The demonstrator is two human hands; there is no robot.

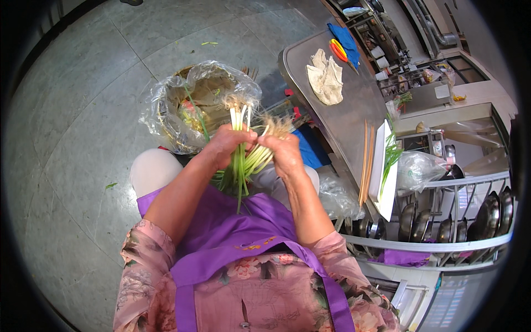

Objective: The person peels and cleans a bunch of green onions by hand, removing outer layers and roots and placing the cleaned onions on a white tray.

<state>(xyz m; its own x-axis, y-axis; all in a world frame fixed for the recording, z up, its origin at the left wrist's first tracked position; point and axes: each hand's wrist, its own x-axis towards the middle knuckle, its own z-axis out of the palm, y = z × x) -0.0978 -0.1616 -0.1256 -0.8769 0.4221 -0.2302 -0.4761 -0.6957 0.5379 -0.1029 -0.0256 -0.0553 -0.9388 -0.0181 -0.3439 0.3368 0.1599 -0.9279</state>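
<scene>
My left hand [225, 145] grips a small bunch of spring onions [238, 118], white ends and stringy roots pointing up. Beside it, my right hand [285, 152] is closed around a second, thicker bunch of spring onions [258, 159], whose tangled roots [277, 124] stick out above my fingers. Both thumbs nearly meet between the bunches. The green leaves hang down over my lap and the purple apron [249, 220]; their lower ends are partly hidden. Just beyond my hands stands a bin lined with clear plastic [159, 93], with scraps inside.
A metal table [323, 120] at my right carries a beige cloth [325, 79], orange-and-yellow-handled scissors [338, 50], a blue cloth [346, 41], wooden chopsticks [366, 162] and a white tray [381, 166] with greens. A rack of metal pans [419, 224] stands farther right. Leaf bits [111, 185] dot the floor.
</scene>
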